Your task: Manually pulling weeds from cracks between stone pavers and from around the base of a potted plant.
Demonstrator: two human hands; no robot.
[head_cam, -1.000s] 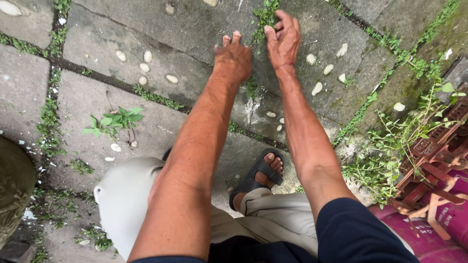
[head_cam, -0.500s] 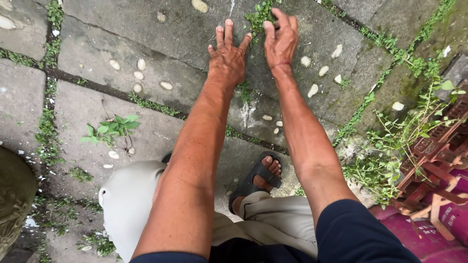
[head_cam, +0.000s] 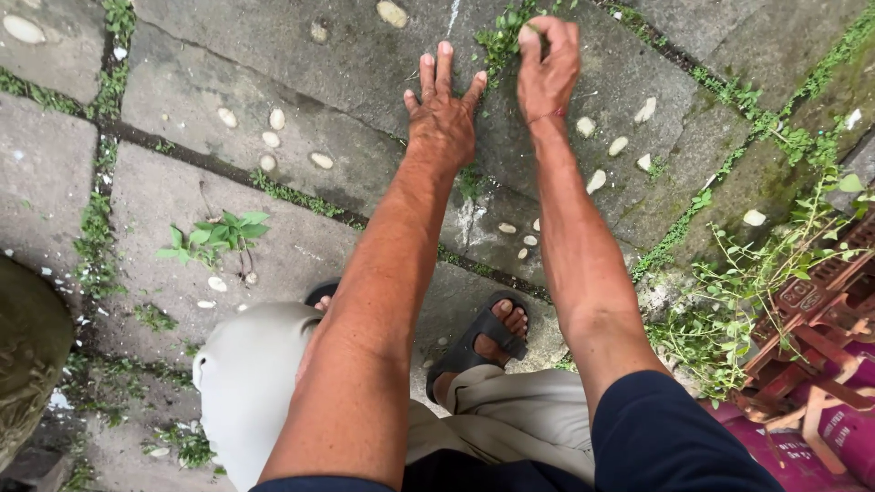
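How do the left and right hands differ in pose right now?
The left hand lies flat on the stone paving, fingers spread; the right hand is curled, fingertips pinched at the weeds in the joint. The left hand touches bare stone, the right hand meets green growth. Both reach forward with arms straight.

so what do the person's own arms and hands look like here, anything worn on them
Both arms are bare from the upper arm down, lean and sinewy, ending in dark navy short sleeves. The left hand has no glove, ring or watch. The right hand is also ungloved, with a thin reddish band around the wrist. No other markings show.
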